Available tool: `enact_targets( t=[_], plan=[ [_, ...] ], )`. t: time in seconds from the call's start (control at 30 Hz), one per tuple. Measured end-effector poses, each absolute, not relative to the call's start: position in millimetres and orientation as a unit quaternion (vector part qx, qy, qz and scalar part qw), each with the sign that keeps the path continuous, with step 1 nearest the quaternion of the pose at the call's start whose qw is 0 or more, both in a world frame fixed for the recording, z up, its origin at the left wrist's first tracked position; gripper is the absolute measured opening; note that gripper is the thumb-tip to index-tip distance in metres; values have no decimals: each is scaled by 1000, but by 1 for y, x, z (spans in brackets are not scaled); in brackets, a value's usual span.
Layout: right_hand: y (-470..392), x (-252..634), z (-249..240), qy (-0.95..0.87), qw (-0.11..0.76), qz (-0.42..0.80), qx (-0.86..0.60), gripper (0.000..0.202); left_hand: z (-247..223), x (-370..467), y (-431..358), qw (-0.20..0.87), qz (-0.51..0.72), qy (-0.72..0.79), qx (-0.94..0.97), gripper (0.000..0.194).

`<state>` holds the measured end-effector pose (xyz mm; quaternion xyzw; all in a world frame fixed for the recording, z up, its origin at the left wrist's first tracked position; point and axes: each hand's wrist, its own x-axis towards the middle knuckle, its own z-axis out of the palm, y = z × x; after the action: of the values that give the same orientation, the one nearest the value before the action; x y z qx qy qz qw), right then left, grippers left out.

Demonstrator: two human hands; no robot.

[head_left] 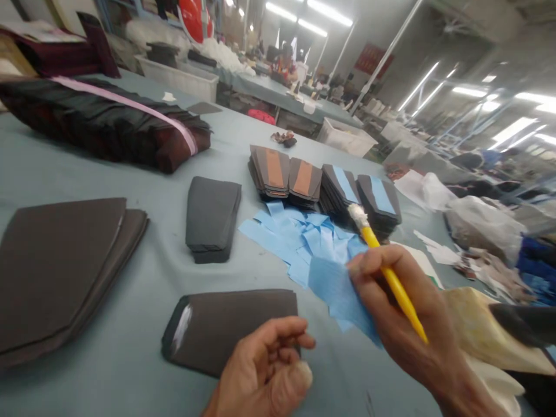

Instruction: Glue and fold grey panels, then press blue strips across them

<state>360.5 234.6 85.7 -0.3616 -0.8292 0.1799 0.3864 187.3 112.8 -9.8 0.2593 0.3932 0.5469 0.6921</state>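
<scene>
My right hand (399,307) holds a yellow-handled brush (393,284) whose tip is caked with something white. Its thumb and fingertips also pinch a light blue fabric strip (332,289). My left hand (269,370), palm up with fingers loosely curled and apart, holds nothing. It lies over the near edge of a dark grey-brown cut panel (230,318), which has a white smear near its left end. Beyond the right hand is a loose heap of blue strips (299,231). Behind it stand dark stacks topped with blue strips (345,182) and with brown strips (274,168).
A small stack of dark panels (212,214) lies left of the heap, and larger dark panels (61,266) at far left. A dark bundle tied with a pink band (130,104) sits behind. Cream material (490,324) and plastic bags (486,223) crowd the right.
</scene>
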Motion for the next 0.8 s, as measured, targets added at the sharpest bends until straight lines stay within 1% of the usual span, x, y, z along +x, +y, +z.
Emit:
enact_targets(
  t=[0.1, 0.2, 0.27, 0.37, 0.43, 0.53, 0.7, 0.8],
  plan=[
    [205, 347, 80, -847, 351, 249, -311, 13, -3, 183, 111, 736, 560, 320, 204, 82],
    [184, 340, 71, -840, 338, 300, -299, 14, 0, 179, 105, 763, 577, 267, 119, 72],
    [174, 337, 65, -828, 349, 318, -304, 16, -2, 177, 98, 769, 585, 248, 75, 64],
    [167, 336, 58, -821, 347, 334, -307, 17, -5, 175, 88, 789, 571, 228, 11, 68],
    [166, 336, 53, -832, 333, 321, -308, 16, -6, 174, 82, 787, 570, 234, -24, 69],
    [169, 337, 45, -847, 319, 284, -316, 15, -6, 171, 79, 749, 602, 276, 4, 61],
    [173, 336, 34, -851, 307, 275, -325, 11, -10, 162, 79, 632, 647, 402, 145, 40],
    [170, 327, 29, -844, 274, 306, -345, 14, -9, 158, 78, 598, 642, 443, 182, 41]
  ],
)
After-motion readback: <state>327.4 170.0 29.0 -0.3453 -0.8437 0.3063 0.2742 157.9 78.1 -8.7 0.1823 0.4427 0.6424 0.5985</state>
